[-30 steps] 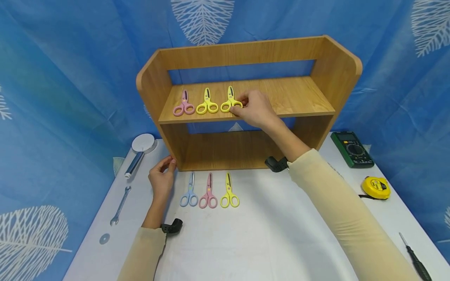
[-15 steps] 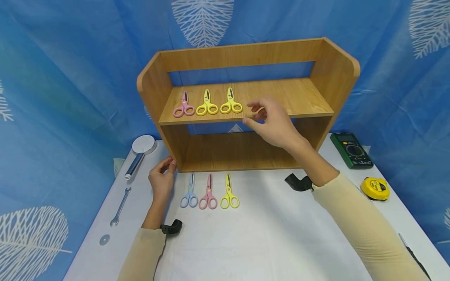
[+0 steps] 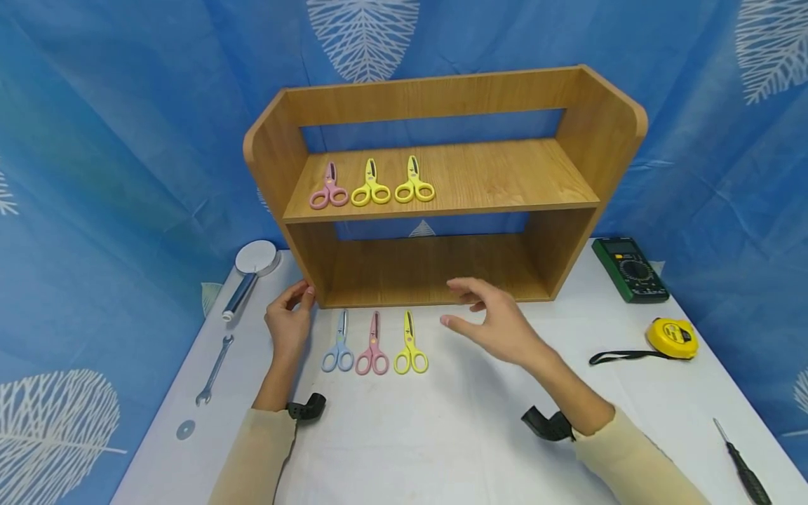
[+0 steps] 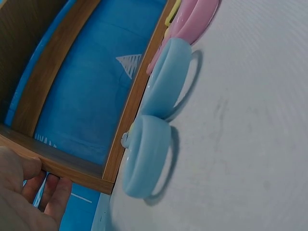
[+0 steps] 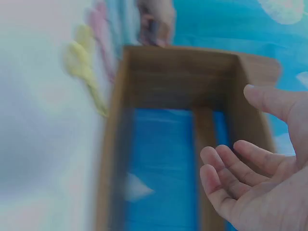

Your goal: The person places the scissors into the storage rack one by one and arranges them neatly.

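A wooden two-tier shelf (image 3: 442, 217) stands at the back of the table. On its upper board lie pink scissors (image 3: 329, 186) and two yellow pairs, the left scissors (image 3: 371, 184) and the right scissors (image 3: 414, 181). In front of the shelf, blue scissors (image 3: 338, 344), pink scissors (image 3: 373, 345) and yellow scissors (image 3: 409, 345) form a row, blades toward the shelf. My left hand (image 3: 292, 319) touches the outside of the shelf's left side panel with its fingertips. My right hand (image 3: 499, 324), empty with fingers parted, hovers before the lower tier, right of the yellow scissors.
Along the left lie a round white-headed tool (image 3: 257, 257) with a blue handle, a wrench (image 3: 215, 369) and a washer (image 3: 186, 430). To the right are a green multimeter (image 3: 630, 270), a yellow tape measure (image 3: 672, 338) and a screwdriver (image 3: 745, 468).
My right hand has let go of the rightmost yellow scissors on the upper board and moved right, then down toward the table. My left hand has stayed at the side panel.
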`<state>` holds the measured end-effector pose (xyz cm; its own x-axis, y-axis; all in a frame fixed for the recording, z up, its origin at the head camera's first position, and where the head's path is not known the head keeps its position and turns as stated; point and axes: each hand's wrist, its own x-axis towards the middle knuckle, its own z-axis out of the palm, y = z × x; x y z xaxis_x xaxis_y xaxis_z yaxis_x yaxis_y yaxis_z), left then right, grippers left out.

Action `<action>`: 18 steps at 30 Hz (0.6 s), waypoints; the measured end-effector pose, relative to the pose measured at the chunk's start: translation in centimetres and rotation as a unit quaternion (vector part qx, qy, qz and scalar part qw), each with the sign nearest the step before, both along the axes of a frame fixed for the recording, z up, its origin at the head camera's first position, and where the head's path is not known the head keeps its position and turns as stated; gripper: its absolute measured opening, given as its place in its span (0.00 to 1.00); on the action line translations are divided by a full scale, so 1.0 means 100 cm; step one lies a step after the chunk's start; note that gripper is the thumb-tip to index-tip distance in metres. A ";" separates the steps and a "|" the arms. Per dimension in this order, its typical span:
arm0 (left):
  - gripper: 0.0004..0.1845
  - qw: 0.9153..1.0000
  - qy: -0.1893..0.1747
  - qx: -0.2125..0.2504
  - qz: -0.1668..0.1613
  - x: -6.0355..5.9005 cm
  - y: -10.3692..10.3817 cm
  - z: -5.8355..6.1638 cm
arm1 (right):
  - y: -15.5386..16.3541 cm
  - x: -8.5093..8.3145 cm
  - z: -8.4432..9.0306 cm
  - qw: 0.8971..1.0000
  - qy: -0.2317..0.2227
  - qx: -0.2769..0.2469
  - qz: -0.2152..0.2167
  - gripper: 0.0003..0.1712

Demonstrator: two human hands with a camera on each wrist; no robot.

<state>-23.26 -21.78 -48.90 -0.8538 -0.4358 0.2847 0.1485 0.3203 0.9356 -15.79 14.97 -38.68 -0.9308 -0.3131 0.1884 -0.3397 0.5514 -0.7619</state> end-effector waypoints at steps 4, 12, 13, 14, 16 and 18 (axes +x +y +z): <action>0.13 1.000 -0.002 -0.006 0.003 -0.001 0.000 0.000 | -0.016 0.012 -0.042 0.999 -0.046 -0.016 0.011 0.36; 0.13 1.000 -0.005 -0.012 0.004 0.002 0.000 0.004 | -0.043 0.013 -0.095 0.994 -0.107 -0.014 -0.001 0.38; 0.13 1.000 -0.007 -0.013 0.004 0.002 0.000 0.004 | -0.046 0.012 -0.097 0.994 -0.110 -0.010 -0.008 0.37; 0.13 1.000 -0.008 -0.014 0.004 0.002 0.001 0.003 | -0.048 0.012 -0.099 0.993 -0.113 -0.006 -0.014 0.37; 0.13 1.000 -0.012 -0.016 0.007 0.002 0.001 0.003 | -0.051 0.011 -0.101 0.993 -0.114 0.000 -0.022 0.37; 0.13 1.000 -0.013 -0.015 0.009 0.002 0.001 0.003 | -0.054 0.010 -0.102 0.994 -0.109 0.006 -0.027 0.36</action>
<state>-23.08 -21.68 -48.64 -0.8536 -0.4425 0.2747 0.1175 0.3503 0.9293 -14.76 9.58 -48.93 -0.9645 -0.2630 -0.0238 -0.1367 0.5741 -0.8073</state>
